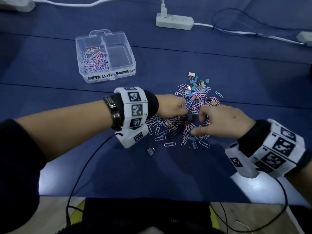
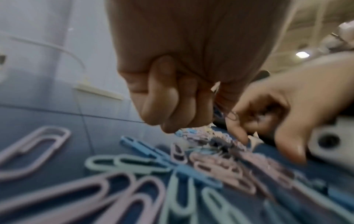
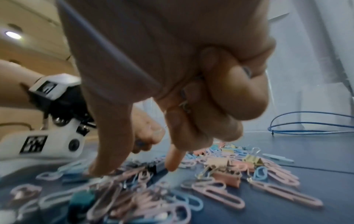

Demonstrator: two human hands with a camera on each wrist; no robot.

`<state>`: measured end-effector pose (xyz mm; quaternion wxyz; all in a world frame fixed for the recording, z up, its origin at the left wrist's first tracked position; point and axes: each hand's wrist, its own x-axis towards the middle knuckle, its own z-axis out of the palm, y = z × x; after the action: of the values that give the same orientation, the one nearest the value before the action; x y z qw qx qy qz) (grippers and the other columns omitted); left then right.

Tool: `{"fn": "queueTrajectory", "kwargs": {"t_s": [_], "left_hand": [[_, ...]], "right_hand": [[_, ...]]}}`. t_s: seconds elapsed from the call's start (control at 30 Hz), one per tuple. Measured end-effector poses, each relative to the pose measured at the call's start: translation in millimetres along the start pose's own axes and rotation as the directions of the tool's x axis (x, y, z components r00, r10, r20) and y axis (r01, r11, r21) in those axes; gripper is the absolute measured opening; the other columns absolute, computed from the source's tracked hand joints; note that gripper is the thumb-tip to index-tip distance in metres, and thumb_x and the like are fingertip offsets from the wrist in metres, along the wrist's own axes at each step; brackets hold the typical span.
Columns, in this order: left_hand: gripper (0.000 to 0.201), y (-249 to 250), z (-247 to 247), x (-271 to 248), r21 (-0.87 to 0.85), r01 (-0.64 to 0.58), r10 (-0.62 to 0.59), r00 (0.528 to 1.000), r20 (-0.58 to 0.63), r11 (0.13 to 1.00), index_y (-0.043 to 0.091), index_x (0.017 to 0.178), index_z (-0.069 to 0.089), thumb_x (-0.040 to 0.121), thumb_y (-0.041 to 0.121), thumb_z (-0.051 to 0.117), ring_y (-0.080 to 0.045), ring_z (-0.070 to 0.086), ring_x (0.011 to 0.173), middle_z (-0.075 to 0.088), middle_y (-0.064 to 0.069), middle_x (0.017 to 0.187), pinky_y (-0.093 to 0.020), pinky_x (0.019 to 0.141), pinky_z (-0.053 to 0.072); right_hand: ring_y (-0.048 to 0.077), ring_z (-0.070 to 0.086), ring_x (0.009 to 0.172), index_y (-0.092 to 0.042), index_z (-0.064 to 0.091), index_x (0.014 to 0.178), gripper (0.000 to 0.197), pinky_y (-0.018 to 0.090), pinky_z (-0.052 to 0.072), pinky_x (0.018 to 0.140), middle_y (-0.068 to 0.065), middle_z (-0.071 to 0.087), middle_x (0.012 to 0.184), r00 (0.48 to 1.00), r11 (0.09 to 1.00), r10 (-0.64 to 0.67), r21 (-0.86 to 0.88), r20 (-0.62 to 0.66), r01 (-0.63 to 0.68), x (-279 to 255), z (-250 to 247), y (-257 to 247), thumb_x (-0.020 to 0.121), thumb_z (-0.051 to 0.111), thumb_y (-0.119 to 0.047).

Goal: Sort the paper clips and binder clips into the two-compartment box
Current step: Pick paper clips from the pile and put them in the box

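Head view — blue cloth (image 1: 168,174) covers table, power strip (image 1: 174,21) at back.

A dark blue cloth (image 1: 168,166) covers the bench, with seams crossing it from left to right. At the far edge lies a white power strip (image 1: 174,21) with a white plug and cable in it; a thin blue cable (image 1: 236,31) loops away to its right. Pale wood-toned floor (image 1: 244,210) shows below the bench's near edge. In the left wrist view, a beige ceiling carries a round lamp (image 2: 302,54), lit.
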<state>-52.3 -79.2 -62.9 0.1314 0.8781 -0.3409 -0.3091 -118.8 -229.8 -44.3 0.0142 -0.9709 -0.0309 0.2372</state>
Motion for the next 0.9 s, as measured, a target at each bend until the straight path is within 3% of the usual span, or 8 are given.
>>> {"fn": "queueTrajectory", "kwargs": {"t_s": [0.1, 0.2, 0.33, 0.47, 0.63, 0.7, 0.77, 0.9], "left_hand": [[0.022, -6.4, -6.5, 1.1, -0.349, 0.092, -0.096, 0.995, 0.005, 0.933, 0.017, 0.078, 0.038, 0.098, 0.024, 0.035, -0.016, 0.029, 0.051, 0.037, -0.003, 0.065, -0.021, 0.043, 0.025], [0.024, -13.5, -11.8, -0.5, -0.64, 0.203, -0.203, 0.976, 0.074, 0.741, 0.02, 0.071, 0.032, 0.094, 0.02, 0.035, -0.007, 0.017, 0.036, 0.031, 0.004, 0.049, -0.01, 0.038, 0.014], [0.023, -23.1, -13.7, -2.7, -0.768, 0.218, -0.253, 0.965, 0.076, 0.602, 0.016, 0.069, 0.035, 0.092, 0.016, 0.037, -0.005, 0.016, 0.027, 0.042, 0.002, 0.043, -0.003, 0.034, 0.015], [0.029, -31.9, -11.9, -6.0, -0.854, 0.245, -0.254, 0.957, 0.138, 0.458, 0.015, 0.067, 0.034, 0.096, 0.018, 0.032, -0.005, 0.021, 0.024, 0.056, -0.005, 0.044, -0.005, 0.028, 0.015], [0.035, -38.0, -14.7, -10.4, -0.937, 0.25, -0.209, 0.957, 0.201, 0.243, 0.017, 0.06, 0.029, 0.095, 0.021, 0.026, -0.004, 0.022, 0.024, 0.069, -0.012, 0.056, -0.007, 0.025, 0.015], [0.039, -40.9, -16.4, -11.6, -0.953, 0.242, -0.185, 0.96, 0.209, 0.18, 0.018, 0.057, 0.026, 0.096, 0.023, 0.026, -0.004, 0.023, 0.025, 0.071, -0.014, 0.062, -0.009, 0.025, 0.014], [0.04, -42.3, -17.6, -12.5, -0.962, 0.231, -0.151, 0.966, 0.209, 0.145, 0.018, 0.056, 0.023, 0.096, 0.024, 0.025, -0.004, 0.026, 0.026, 0.072, -0.013, 0.066, -0.01, 0.025, 0.015], [0.037, -45.1, -18.8, -12.1, -0.976, 0.197, -0.132, 0.974, 0.185, 0.089, 0.015, 0.061, 0.035, 0.096, 0.02, 0.027, -0.008, 0.046, 0.031, 0.071, -0.01, 0.064, -0.011, 0.027, 0.029]], "right_hand": [[0.018, 0.048, 0.08, -0.022, 0.049, 0.083, 0.039, 0.029, 0.031, 0.059, -0.007, 0.049, 0.077, 1.0, 1.0, -0.021, -0.005, 0.022, 0.022, 4.9, 6.1, -6.7, 0.075, 0.062, -0.058], [0.009, 0.046, 0.066, -0.015, 0.054, 0.078, 0.032, 0.023, 0.029, 0.053, -0.015, 0.045, 0.069, 0.995, 0.988, -0.079, 0.136, 0.059, 0.071, 12.2, 9.3, -9.3, 0.079, 0.065, -0.045], [0.009, 0.048, 0.065, -0.002, 0.062, 0.087, 0.027, 0.024, 0.037, 0.058, -0.008, 0.05, 0.067, 0.988, 0.963, -0.119, 0.253, 0.099, 0.091, 18.3, 11.6, -12.1, 0.086, 0.062, -0.029], [-0.002, 0.042, 0.057, -0.005, 0.057, 0.082, 0.019, 0.016, 0.03, 0.05, -0.011, 0.048, 0.064, 0.988, 0.956, -0.118, 0.279, 0.097, 0.086, 18.7, 13.7, -15.0, 0.09, 0.057, -0.022], [0.011, 0.043, 0.058, -0.013, 0.05, 0.074, 0.021, 0.021, 0.031, 0.05, -0.004, 0.047, 0.065, 0.996, 0.937, -0.079, 0.343, 0.027, 0.065, 19.7, 11.6, -12.1, 0.09, 0.055, -0.025], [0.007, 0.038, 0.046, -0.012, 0.05, 0.073, 0.02, 0.018, 0.029, 0.044, -0.001, 0.046, 0.062, 0.996, 0.787, -0.066, 0.617, 0.057, 0.017, 21.9, 8.4, -10.9, 0.091, 0.054, -0.018], [0.002, 0.03, 0.036, -0.01, 0.047, 0.07, 0.023, 0.013, 0.023, 0.035, 0.004, 0.047, 0.063, 0.992, 0.449, -0.071, 0.891, 0.105, -0.062, 24.8, 4.5, -9.1, 0.092, 0.05, -0.008], [0.004, 0.031, 0.038, -0.014, 0.041, 0.066, 0.023, 0.012, 0.022, 0.031, 0.002, 0.052, 0.058, 0.983, -0.044, -0.128, 0.989, 0.131, -0.138, 30.1, -5.3, -3.3, 0.088, 0.044, -0.008]]}}
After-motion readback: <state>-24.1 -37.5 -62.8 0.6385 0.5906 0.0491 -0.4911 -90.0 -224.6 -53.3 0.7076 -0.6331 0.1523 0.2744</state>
